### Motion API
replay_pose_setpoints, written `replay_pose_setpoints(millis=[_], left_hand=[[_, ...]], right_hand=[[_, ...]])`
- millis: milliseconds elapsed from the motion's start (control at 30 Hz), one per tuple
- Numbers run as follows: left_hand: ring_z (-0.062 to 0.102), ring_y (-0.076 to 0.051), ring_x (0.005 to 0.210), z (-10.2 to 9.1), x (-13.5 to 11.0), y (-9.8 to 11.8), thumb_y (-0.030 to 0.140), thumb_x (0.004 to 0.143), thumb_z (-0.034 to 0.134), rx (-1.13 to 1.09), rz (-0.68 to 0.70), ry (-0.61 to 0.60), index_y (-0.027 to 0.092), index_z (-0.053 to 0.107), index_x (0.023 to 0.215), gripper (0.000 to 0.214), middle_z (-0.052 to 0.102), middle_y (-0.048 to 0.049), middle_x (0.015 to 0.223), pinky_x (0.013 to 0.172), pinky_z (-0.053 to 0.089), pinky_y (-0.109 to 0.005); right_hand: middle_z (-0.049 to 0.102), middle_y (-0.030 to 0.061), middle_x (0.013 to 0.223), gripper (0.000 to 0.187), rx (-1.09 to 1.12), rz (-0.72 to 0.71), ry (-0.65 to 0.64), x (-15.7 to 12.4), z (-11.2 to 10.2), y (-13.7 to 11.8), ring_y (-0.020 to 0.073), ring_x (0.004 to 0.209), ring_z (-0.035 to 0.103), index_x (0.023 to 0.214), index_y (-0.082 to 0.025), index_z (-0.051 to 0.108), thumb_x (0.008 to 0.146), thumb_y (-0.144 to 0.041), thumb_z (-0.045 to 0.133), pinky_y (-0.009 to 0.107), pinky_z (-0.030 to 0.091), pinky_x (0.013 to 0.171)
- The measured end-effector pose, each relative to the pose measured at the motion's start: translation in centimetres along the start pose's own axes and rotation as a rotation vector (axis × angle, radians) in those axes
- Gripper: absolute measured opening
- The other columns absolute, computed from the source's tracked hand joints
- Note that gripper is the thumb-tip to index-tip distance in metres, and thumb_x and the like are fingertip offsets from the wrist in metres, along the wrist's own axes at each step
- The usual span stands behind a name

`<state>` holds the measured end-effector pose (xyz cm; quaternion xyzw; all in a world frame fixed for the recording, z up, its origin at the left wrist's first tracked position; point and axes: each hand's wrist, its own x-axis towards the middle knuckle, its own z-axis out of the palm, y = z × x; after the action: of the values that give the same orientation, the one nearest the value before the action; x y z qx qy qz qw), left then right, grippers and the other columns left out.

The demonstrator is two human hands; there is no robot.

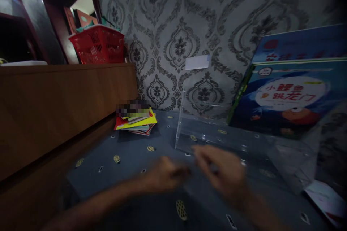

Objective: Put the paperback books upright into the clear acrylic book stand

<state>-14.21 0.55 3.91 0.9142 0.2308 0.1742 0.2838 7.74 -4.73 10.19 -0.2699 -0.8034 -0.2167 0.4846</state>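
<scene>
Both my hands hover low over a dark blue patterned cloth [130, 158], blurred by motion. My left hand [165, 175] looks curled into a loose fist, and I cannot see anything in it. My right hand [222, 173] reaches forward with fingers bent, just before the front edge of a clear acrylic book stand [217, 130]. Two blue children's picture books [290, 94] lean in that stand against the wall. Whether either hand grips something is lost in the blur.
A stack of colourful thin books [137, 121] lies on the cloth by the wall. A wooden board [62, 101] runs along the left, with a red plastic basket [99, 45] on top. Patterned grey wallpaper [176, 25] is behind. A white book corner [325, 198] lies at the lower right.
</scene>
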Motion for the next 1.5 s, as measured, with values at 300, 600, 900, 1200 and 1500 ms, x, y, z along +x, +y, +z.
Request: replay_pose_setpoints(millis=[300,600,900,1200,1500], left_hand=[[0.049,-0.033,0.124,-17.7,-4.9,-9.7,0.048,0.096,0.040,1.027,-0.753,0.498,0.012,0.046,0.136,0.054,0.053,-0.0196,0.136,0.100,0.040,-0.045],[0.051,-0.029,0.128,-20.9,-6.3,-12.3,0.055,0.092,0.043,0.963,-0.816,0.137,0.015,0.035,0.147,0.068,0.048,-0.0162,0.145,0.102,0.041,-0.036],[0.056,-0.029,0.123,-22.0,-5.8,-11.0,0.034,0.085,0.054,0.948,-0.782,0.000,0.011,0.037,0.145,0.066,0.051,-0.0188,0.141,0.100,0.044,-0.035],[0.059,-0.024,0.121,-24.9,-5.1,-8.3,0.038,0.090,0.044,0.902,-0.802,0.064,0.017,0.045,0.138,0.052,0.058,-0.0109,0.137,0.099,0.047,-0.030],[0.063,-0.019,0.112,-24.6,-5.0,-7.0,0.039,0.092,0.036,0.937,-0.762,0.142,0.020,0.054,0.125,0.042,0.068,0.0018,0.117,0.092,0.049,-0.027]], right_hand=[[0.051,-0.0042,0.051,0.030,0.061,-0.192,-0.219,-10.8,8.6,-7.4,0.0115,0.049,0.048,0.071,-0.019,0.049,0.098,-0.011,0.039,0.028,0.028,0.049],[0.056,-0.0026,0.063,0.028,0.100,-0.145,-0.390,-10.4,7.5,-7.4,0.0121,0.059,0.051,0.072,-0.019,0.045,0.100,-0.020,0.046,0.029,0.022,0.047],[0.055,-0.0024,0.066,0.025,0.120,-0.123,-0.458,-10.5,7.7,-6.8,0.0131,0.060,0.049,0.073,-0.020,0.044,0.098,-0.017,0.047,0.029,0.024,0.048],[0.061,-0.0020,0.075,0.019,0.110,-0.095,-0.552,-10.2,6.8,-6.8,0.0142,0.064,0.054,0.076,-0.021,0.045,0.089,-0.012,0.056,0.028,0.030,0.051],[0.063,-0.0015,0.077,0.019,0.111,-0.070,-0.567,-9.8,6.4,-6.9,0.0142,0.070,0.057,0.078,-0.020,0.045,0.086,-0.007,0.057,0.027,0.032,0.055]])
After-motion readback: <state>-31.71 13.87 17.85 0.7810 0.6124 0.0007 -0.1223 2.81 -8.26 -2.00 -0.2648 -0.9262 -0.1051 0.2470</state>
